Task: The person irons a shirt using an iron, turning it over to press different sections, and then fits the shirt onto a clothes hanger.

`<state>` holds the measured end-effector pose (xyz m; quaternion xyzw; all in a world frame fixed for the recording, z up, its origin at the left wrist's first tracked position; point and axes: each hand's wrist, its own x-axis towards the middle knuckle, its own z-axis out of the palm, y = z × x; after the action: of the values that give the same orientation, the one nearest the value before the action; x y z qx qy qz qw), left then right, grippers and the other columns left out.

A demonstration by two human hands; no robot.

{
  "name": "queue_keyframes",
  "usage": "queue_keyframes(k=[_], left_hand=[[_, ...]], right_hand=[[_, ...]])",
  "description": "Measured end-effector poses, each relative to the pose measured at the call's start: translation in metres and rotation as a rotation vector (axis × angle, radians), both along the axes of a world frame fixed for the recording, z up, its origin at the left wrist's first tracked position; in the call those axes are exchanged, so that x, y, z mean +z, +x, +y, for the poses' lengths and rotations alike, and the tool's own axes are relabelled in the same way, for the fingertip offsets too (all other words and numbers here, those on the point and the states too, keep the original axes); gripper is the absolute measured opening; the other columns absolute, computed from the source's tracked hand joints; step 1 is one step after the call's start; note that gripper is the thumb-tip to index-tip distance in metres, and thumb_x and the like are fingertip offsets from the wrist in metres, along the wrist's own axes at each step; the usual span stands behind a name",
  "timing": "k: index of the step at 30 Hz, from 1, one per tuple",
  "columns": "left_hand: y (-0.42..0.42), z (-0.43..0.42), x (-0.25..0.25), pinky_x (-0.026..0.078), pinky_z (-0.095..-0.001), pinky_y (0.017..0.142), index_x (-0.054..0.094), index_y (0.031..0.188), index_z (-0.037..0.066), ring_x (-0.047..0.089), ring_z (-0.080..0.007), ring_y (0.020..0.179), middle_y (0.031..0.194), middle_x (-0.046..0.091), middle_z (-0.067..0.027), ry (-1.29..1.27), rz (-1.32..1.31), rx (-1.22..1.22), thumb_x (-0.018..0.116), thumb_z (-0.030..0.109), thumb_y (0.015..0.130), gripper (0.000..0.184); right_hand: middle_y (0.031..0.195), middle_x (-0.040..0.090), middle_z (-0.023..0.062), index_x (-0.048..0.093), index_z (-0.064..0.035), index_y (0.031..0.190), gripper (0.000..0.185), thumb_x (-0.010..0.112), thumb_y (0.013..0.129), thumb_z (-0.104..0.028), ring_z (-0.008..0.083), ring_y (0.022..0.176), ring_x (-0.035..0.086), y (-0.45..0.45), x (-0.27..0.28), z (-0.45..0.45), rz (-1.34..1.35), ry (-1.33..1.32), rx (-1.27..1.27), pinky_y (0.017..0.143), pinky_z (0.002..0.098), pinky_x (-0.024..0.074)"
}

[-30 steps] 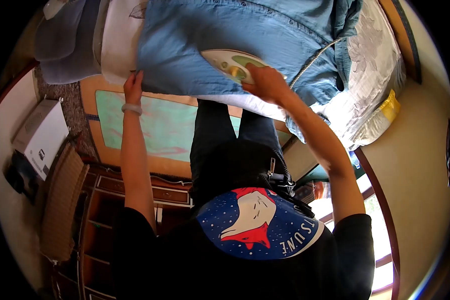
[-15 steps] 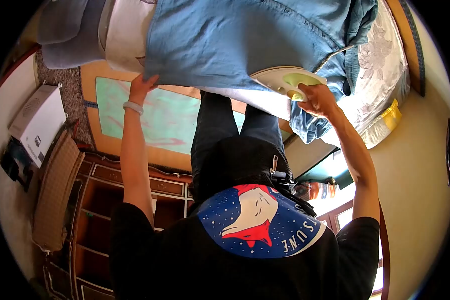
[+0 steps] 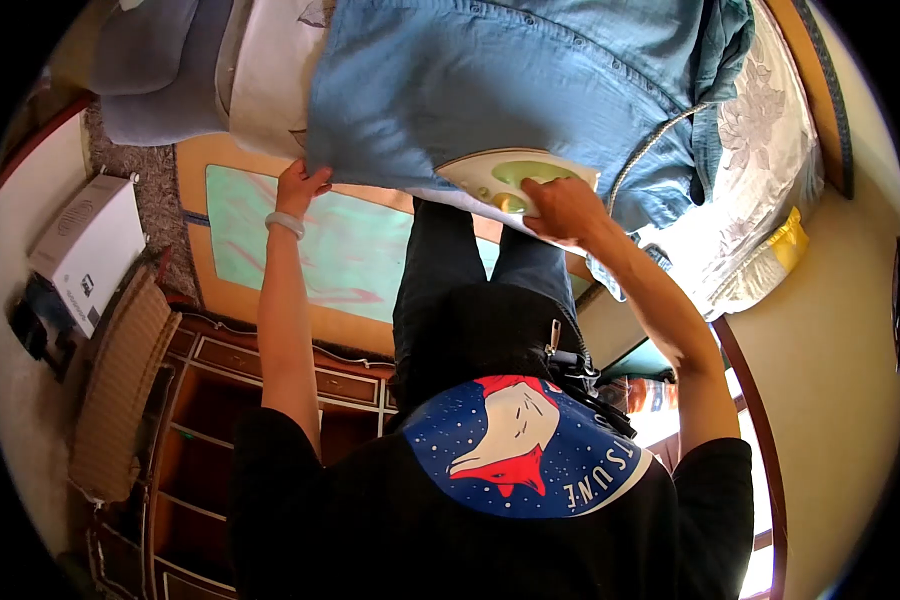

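Note:
A blue button-up shirt lies spread over a pale padded surface, its row of buttons running across the upper part. My left hand pinches the shirt's near left corner between thumb and fingers. In my right hand is the handle of a white and green clothes iron. The iron rests along the shirt's near edge, its tip pointing left. From its rear a braided cord runs up to the right across the shirt. My right palm hides part of the iron's handle.
Grey cushions lie at the upper left. A white box stands on the left near a wooden cabinet. Below the shirt lies a green mat. A yellow and clear plastic package hangs at the right edge of the patterned cover.
My right hand has slid the iron left along the shirt's near edge, and the cord trails after it. My left hand still holds the corner.

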<state>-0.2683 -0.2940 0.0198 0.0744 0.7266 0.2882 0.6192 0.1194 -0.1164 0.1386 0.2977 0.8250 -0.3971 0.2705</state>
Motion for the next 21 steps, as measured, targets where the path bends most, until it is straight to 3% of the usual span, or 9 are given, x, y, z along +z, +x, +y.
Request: queue_keyframes(k=[4, 7, 11, 14, 17, 18, 19, 20, 21], left_hand=[[-0.016, -0.017, -0.042, 0.053, -0.027, 0.064, 0.062, 0.101, 0.003, 0.063, -0.0136, 0.071, 0.086, 0.066, -0.005, 0.131, 0.12, -0.21, 0.067, 0.015, 0.081, 0.024], [-0.014, -0.021, -0.051, 0.052, -0.0293, 0.058, 0.063, 0.096, 0.003, 0.062, -0.0143, 0.063, 0.075, 0.064, -0.0051, 0.18, 0.178, -0.182, 0.074, 0.022, 0.075, 0.03], [0.011, 0.003, -0.008, 0.05, -0.0274, 0.058, 0.062, 0.093, 0.001, 0.061, -0.014, 0.063, 0.075, 0.064, -0.0065, 0.043, 0.233, -0.079, 0.072, 0.014, 0.071, 0.028], [0.015, 0.016, 0.018, 0.051, -0.0282, 0.063, 0.061, 0.098, 0.001, 0.061, -0.0133, 0.07, 0.081, 0.064, -0.0054, -0.078, 0.298, -0.152, 0.074, 0.011, 0.07, 0.033], [0.0, -0.014, -0.044, 0.051, -0.0343, 0.066, 0.062, 0.097, 0.002, 0.063, -0.0209, 0.072, 0.079, 0.065, -0.0089, 0.033, 0.434, -0.297, 0.076, 0.022, 0.064, 0.041], [0.001, 0.0, -0.018, 0.049, -0.0383, 0.071, 0.061, 0.101, 0.002, 0.062, -0.0254, 0.081, 0.086, 0.065, -0.0107, -0.06, 0.489, -0.381, 0.078, 0.027, 0.06, 0.051], [-0.032, -0.058, -0.132, 0.051, -0.0348, 0.073, 0.061, 0.102, 0.001, 0.062, -0.0204, 0.083, 0.088, 0.064, -0.0091, -0.197, 0.72, -0.683, 0.08, 0.024, 0.063, 0.049], [-0.015, -0.07, -0.167, 0.047, -0.0406, 0.075, 0.06, 0.102, 0.004, 0.058, -0.0265, 0.085, 0.092, 0.063, -0.0126, 0.077, 0.653, -0.305, 0.08, 0.029, 0.058, 0.055], [-0.023, -0.057, -0.141, 0.047, -0.0406, 0.072, 0.059, 0.094, 0.003, 0.058, -0.0262, 0.079, 0.086, 0.062, -0.0107, -0.014, 0.571, -0.444, 0.081, 0.03, 0.058, 0.05]], right_hand=[[0.072, 0.061, 0.0202, 0.055, -0.0035, 0.101, 0.035, 0.061, 0.078, -0.03, 0.0392, 0.071, 0.06, -0.046, 0.007, -0.005, -0.045, -0.011, 0.018, 0.064, 0.0477, 0.0467], [0.078, 0.064, 0.02, 0.056, -0.0048, 0.109, 0.039, 0.06, 0.079, -0.029, 0.0381, 0.075, 0.062, -0.061, -0.013, -0.019, 0.132, 0.102, -0.075, 0.069, 0.0475, 0.0473], [0.071, 0.063, 0.023, 0.058, -0.0033, 0.095, 0.035, 0.064, 0.071, -0.028, 0.0401, 0.069, 0.062, -0.062, -0.01, -0.015, 0.115, 0.061, -0.083, 0.065, 0.0493, 0.0486], [0.074, 0.063, 0.0229, 0.058, -0.0032, 0.098, 0.039, 0.066, 0.07, -0.029, 0.0397, 0.072, 0.063, -0.038, 0.002, -0.007, 0.005, 0.059, -0.049, 0.067, 0.048, 0.0502], [0.08, 0.064, 0.0228, 0.057, -0.0032, 0.108, 0.048, 0.067, 0.069, -0.031, 0.038, 0.078, 0.063, 0.008, 0.0, 0.004, -0.093, 0.11, -0.039, 0.07, 0.047, 0.0509], [0.083, 0.066, 0.0208, 0.055, -0.0069, 0.119, 0.057, 0.062, 0.072, -0.038, 0.0373, 0.078, 0.064, 0.032, -0.011, 0.008, -0.185, 0.094, -0.012, 0.075, 0.0447, 0.0506], [0.085, 0.065, 0.0203, 0.055, -0.0077, 0.115, 0.056, 0.071, 0.068, -0.034, 0.0375, 0.079, 0.063, 0.052, -0.013, 0.012, -0.208, 0.115, -0.036, 0.072, 0.0463, 0.0503], [0.096, 0.065, 0.0178, 0.054, -0.0106, 0.121, 0.057, 0.066, 0.071, -0.036, 0.0352, 0.087, 0.063, 0.106, -0.054, 0.002, -0.006, 0.274, 0.022, 0.078, 0.045, 0.0492], [0.102, 0.064, 0.017, 0.052, -0.0117, 0.124, 0.06, 0.068, 0.071, -0.036, 0.0335, 0.09, 0.062, 0.115, -0.044, 0.014, -0.177, 0.131, -0.074, 0.079, 0.0449, 0.0486]])
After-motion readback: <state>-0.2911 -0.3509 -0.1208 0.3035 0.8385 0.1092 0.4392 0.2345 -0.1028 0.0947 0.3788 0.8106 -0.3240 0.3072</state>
